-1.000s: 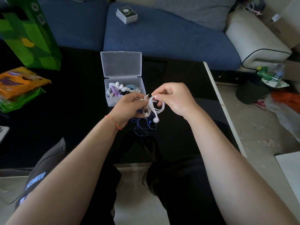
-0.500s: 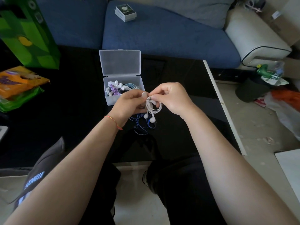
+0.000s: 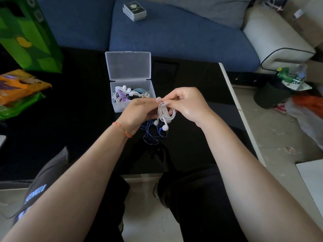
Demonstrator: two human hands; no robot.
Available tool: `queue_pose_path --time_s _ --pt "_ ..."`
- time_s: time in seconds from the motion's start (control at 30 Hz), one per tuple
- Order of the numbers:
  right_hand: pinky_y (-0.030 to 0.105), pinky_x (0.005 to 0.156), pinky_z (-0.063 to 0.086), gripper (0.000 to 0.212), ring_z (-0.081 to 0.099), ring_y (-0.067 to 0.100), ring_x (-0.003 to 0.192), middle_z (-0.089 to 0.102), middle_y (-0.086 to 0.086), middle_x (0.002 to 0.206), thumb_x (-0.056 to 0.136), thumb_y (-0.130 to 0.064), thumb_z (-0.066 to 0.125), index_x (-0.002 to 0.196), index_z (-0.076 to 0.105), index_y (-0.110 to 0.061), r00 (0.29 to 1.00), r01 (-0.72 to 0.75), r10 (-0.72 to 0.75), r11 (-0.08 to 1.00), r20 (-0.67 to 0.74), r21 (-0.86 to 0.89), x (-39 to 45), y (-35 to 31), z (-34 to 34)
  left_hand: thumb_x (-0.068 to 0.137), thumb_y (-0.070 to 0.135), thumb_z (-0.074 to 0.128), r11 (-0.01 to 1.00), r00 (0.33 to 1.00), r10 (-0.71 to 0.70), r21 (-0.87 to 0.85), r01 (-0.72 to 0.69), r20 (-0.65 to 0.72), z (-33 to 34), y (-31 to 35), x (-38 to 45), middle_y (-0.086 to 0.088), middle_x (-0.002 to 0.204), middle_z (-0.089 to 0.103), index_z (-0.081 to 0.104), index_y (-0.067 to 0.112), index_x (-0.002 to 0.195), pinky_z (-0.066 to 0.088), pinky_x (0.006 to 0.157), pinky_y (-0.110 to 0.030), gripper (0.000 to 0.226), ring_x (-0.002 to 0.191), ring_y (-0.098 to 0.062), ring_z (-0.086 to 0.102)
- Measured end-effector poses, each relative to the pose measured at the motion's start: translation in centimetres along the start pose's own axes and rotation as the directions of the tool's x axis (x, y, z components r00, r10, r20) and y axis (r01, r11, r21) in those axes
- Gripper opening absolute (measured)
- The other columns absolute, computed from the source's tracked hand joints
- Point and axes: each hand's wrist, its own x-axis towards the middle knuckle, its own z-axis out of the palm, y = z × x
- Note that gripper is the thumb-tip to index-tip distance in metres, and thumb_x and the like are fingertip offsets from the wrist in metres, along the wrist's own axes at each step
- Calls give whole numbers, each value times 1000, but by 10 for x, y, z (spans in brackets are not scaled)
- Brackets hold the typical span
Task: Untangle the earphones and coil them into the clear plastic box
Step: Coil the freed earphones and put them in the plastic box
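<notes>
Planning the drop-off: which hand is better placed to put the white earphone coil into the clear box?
Probably the left hand: it sits right beside the clear plastic box, whose lid stands open. The right hand pinches the white earphones from the far side.

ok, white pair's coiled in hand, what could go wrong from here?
1. Both buds of the white earphones dangle just over the loose blue earphones on the table; they could snag.
2. The coil may spring open if the right hand or left hand loosens.
3. The clear plastic box looks crowded.
</notes>
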Motion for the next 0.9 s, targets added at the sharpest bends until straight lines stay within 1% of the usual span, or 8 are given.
queue_pose_path --time_s 0.13,0.27,0.37,0.43,0.57,0.67,0.73,0.9 --pt "20 69 58 7 72 16 71 75 4 77 89 -9 72 91 77 -13 1000 4 -6 997 -18 -76 2 1 0 91 28 66 996 995 28 85 -36 96 3 4 -4 -18 106 73 72 0 106 54 94 -34 32 103 -27 69" --pt "18 68 57 8 72 10 75 74 -2 80 88 -10 73 90 78 -16 999 21 -26 991 -38 -135 2 2 3 83 20 76 986 995 42 158 -56 90 2 3 -3 -11 104 74 73 5 108 53 90 -27 30 100 -22 71" --pt "19 73 58 9 71 8 79 74 -6 85 88 -11 73 90 78 -18 998 43 -51 987 -47 -154 3 2 4 81 18 78 986 996 57 155 -67 70 3 0 -3 -8 102 75 73 9 107 54 93 -29 28 100 -21 71" --pt "20 71 59 8 72 11 75 74 -4 83 89 -10 72 91 77 -17 998 39 -44 990 -33 -134 3 3 5 89 18 71 993 998 67 100 -66 -10 4 -2 -3 -10 100 75 75 10 104 55 91 -35 17 98 -25 71" --pt "16 71 56 11 71 12 80 74 0 88 92 -7 69 100 74 -14 999 33 -32 992 10 -118 4 5 7 98 14 57 997 995 31 -72 -39 -97 4 -7 0 -15 89 73 73 4 106 48 64 -33 20 84 -34 62" --pt "20 77 58 17 71 11 86 74 1 93 93 -7 67 108 72 -14 999 16 -12 992 33 -123 6 7 8 98 10 56 988 986 -7 -151 -18 -165 6 -7 2 -16 92 74 67 -3 116 57 79 -36 24 86 -27 70" --pt "21 76 57 17 71 10 85 74 -1 92 93 -8 67 107 72 -15 1000 6 -2 992 27 -126 8 9 10 98 9 56 979 978 -32 -202 -11 -205 7 -11 3 -16 91 74 67 -3 114 58 86 -41 23 86 -26 72" --pt "20 72 50 11 69 9 83 74 -1 90 97 -15 63 105 69 -20 998 -50 53 985 17 -165 10 10 15 97 12 59 971 957 -72 -237 3 -282 13 -15 3 -13 88 75 71 4 106 54 63 -30 17 77 -25 69"
